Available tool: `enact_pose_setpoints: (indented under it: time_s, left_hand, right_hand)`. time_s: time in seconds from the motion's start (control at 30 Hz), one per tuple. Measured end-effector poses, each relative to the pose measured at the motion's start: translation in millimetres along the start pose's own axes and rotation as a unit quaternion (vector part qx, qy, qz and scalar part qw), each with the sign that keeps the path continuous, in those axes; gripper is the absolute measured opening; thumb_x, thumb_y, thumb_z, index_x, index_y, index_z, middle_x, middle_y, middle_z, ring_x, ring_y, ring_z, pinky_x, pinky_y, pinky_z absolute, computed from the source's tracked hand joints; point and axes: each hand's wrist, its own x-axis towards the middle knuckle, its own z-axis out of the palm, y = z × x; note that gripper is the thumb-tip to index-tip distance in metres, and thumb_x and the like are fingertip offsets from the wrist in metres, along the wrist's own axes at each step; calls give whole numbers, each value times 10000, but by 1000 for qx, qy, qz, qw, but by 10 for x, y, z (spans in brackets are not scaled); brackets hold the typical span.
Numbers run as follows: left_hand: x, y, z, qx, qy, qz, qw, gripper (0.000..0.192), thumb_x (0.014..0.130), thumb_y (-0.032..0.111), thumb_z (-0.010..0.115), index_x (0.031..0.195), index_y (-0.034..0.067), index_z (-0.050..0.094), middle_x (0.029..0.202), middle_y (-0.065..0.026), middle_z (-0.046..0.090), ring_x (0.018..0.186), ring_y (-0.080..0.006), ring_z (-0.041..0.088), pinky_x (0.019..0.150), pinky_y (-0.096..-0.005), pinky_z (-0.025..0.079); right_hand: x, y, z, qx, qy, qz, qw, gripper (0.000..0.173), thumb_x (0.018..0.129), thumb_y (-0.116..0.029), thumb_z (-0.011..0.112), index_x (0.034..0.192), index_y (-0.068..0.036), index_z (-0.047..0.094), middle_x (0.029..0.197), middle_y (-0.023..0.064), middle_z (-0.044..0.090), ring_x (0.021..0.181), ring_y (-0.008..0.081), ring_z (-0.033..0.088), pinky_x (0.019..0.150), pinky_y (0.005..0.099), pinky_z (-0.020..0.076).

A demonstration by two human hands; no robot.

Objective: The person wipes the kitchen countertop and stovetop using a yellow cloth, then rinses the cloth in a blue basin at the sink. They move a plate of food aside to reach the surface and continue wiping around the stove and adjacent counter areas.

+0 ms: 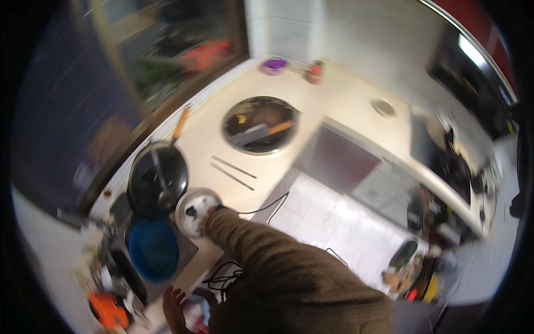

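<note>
My right arm, in a brown sleeve, reaches across to a round metal bowl [180, 217] with something white and dark in it. My right hand [208, 213] is at the bowl's right side, mostly hidden by the sleeve and blurred; its grip is unclear. A thin dark cable [267, 207] runs rightward from near that hand. At the lower left, my left hand [174, 301] is raised with fingers apart and nothing visible in it. Nearest to it is the blue basin [153, 252]. Behind the bowl sits a dark pan [156, 177] with a glossy lid.
Two chopsticks [233, 173] lie on the pale counter [204, 137]. A cleaver [252, 133] with an orange handle rests on a round dark board [271, 110]. A purple bowl [274, 66] and a red bottle [316, 72] stand at the back. Black cable [225, 277] coils beside my sleeve.
</note>
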Motion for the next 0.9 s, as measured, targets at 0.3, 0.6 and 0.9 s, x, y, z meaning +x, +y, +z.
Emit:
enact_pose_setpoints:
  time_s: [0.3, 0.6, 0.9]
  left_hand:
    - [1266, 1323, 971, 120, -385, 145, 903, 407, 975, 261, 510, 1297, 14, 465, 1160, -121, 590, 1013, -215, 605, 838, -323, 499]
    - [2520, 809, 2046, 98, -373, -225, 895, 794, 830, 521, 622, 1382, 65, 279, 1427, -258, 174, 1261, -479, 288, 990, -713, 221]
    - [2727, 632, 2015, 69, -335, -290, 894, 929, 854, 564, 534, 1484, 86, 46, 1532, -190, 120, 1389, -421, 179, 1018, -726, 96]
  right_hand:
    - [-169, 71, -44, 79, 35, 178, 980, 393, 833, -333, 556, 1112, -58, 535, 1102, 168, 577, 1058, 308, 529, 910, 401, 403]
    - [-235, -1, 31, 113, 36, 235, 965, 296, 810, -284, 569, 991, -50, 567, 998, 176, 602, 961, 330, 562, 838, 407, 432]
    - [-291, -55, 9, 170, 53, 215, 960, 210, 787, -234, 583, 870, -42, 600, 895, 184, 628, 864, 351, 595, 767, 414, 462]
